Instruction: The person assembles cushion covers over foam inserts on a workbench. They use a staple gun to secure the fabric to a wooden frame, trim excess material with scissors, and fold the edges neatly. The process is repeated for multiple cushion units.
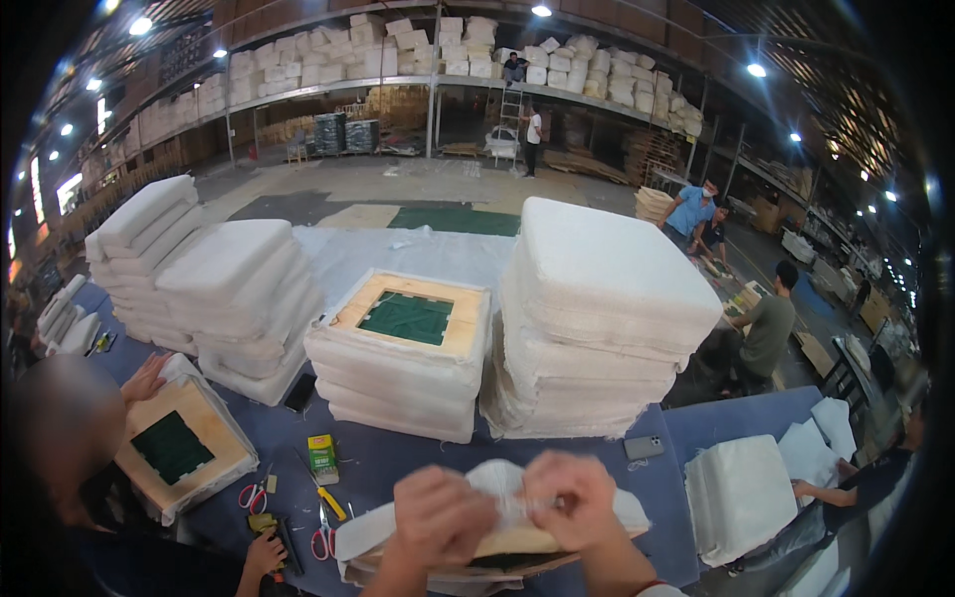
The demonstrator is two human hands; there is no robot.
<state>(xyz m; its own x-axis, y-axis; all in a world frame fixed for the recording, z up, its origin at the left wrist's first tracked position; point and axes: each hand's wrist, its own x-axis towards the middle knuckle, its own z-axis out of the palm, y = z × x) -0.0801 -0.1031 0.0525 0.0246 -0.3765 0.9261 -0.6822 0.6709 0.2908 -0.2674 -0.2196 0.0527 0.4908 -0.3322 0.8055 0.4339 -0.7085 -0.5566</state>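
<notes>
A white fabric-covered seat cushion with a wooden frame (517, 545) stands tilted at the near edge of the table, its dark opening partly showing below my hands. Above its edge, my left hand (438, 512) is closed, slightly smeared by motion, at a bunch of thin white fabric (497, 480). My right hand (574, 497) pinches the other side of that fabric, with thumb and fingertips together. Left of the cushion lie red-handled scissors (323, 537) and a yellow-handled screwdriver (330, 502).
Stacks of white cushions (607, 289) stand beyond my hands; a middle stack has a bare wooden frame (453, 323) on top. At left, a co-worker's hand (147, 378) rests on another framed cushion (184, 448). A small green-yellow box (322, 460) and a phone (644, 448) lie on the blue table.
</notes>
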